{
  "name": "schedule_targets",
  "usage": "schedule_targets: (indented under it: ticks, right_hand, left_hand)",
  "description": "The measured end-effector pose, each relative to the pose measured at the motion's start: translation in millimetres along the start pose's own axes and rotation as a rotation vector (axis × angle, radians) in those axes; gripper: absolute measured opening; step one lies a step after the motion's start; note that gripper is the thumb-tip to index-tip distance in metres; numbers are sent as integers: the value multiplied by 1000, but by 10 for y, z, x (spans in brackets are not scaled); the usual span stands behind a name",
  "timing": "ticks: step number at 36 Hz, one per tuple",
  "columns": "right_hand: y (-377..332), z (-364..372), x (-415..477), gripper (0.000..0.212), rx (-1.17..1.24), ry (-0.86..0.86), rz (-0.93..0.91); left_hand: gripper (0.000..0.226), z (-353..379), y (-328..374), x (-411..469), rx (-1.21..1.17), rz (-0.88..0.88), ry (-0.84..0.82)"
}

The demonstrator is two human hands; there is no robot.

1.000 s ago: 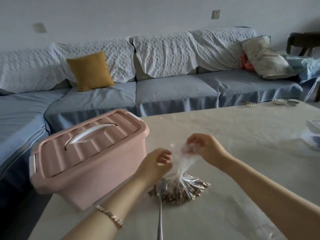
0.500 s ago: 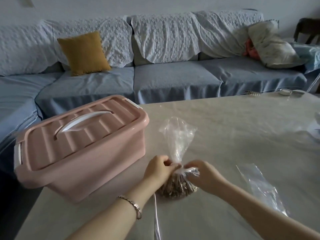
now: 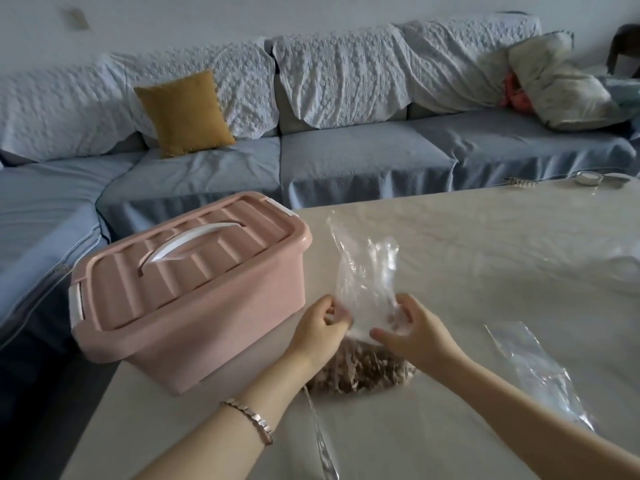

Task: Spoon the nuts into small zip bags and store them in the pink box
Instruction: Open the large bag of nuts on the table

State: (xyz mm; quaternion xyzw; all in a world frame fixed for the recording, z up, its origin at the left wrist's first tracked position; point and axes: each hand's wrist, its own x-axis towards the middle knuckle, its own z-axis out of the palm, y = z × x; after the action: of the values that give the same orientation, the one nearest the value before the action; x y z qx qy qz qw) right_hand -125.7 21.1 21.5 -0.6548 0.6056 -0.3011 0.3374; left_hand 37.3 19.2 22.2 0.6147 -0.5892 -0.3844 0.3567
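A clear plastic bag (image 3: 363, 271) of brown nuts (image 3: 360, 370) stands on the table, its empty upper part rising upright. My left hand (image 3: 320, 329) pinches the bag's left side just above the nuts. My right hand (image 3: 412, 332) grips the right side at the same height. A metal spoon (image 3: 320, 441) lies on the table below the bag, its bowl hidden under the nuts. The pink box (image 3: 187, 289) with a white handle sits closed to the left of my hands. An empty small zip bag (image 3: 533, 368) lies flat to the right.
The table (image 3: 485, 244) has a pale cover. Small metal items (image 3: 588, 178) lie at its far right edge, and clear plastic (image 3: 623, 268) at the right edge. A blue sofa (image 3: 311, 161) with a yellow cushion (image 3: 183, 112) runs behind the table.
My hands moved down from the bag's top to just above the nuts, then spread apart, so the twisted neck has widened and the upper part stands taller and flatter.
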Motion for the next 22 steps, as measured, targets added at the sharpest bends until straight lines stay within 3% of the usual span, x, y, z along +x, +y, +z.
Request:
schedule_targets:
  ticks: [1, 4, 9, 11, 12, 14, 15, 17, 19, 22]
  right_hand:
    - [-70, -15, 12, 20, 12, 31, -12]
    - [-146, -81, 91, 21, 171, 81, 76]
    - [-137, -293, 154, 11, 684, 155, 260]
    - [-15, -338, 186, 7, 555, 352, 335]
    - [41, -341, 167, 19, 439, 464, 358]
    - [-12, -283, -19, 23, 262, 556, 275]
    - [-76, -207, -145, 16, 190, 511, 168]
    - [-207, 34, -377, 6, -73, 243, 1]
    - [-236, 340, -523, 14, -386, -88, -34]
    - [-185, 754, -589, 35, -549, -359, 38]
  left_hand:
    - [22, 1, 63, -3, -26, 7, 19]
    - [15, -63, 235, -19, -143, 19, 99]
    - [23, -319, 252, 53, -315, -114, 192]
    - [27, -409, 192, 79, -351, -201, 233]
    - [25, -445, 171, 74, -355, -239, 235]
    - [23, -500, 123, 59, -300, -245, 223]
    - [27, -518, 110, 43, -260, -225, 227]
    - [43, -538, 92, 20, -207, -195, 250]
    - [46, -557, 106, -47, -173, -203, 274]
    - [46, -581, 86, -94, -163, -203, 268]
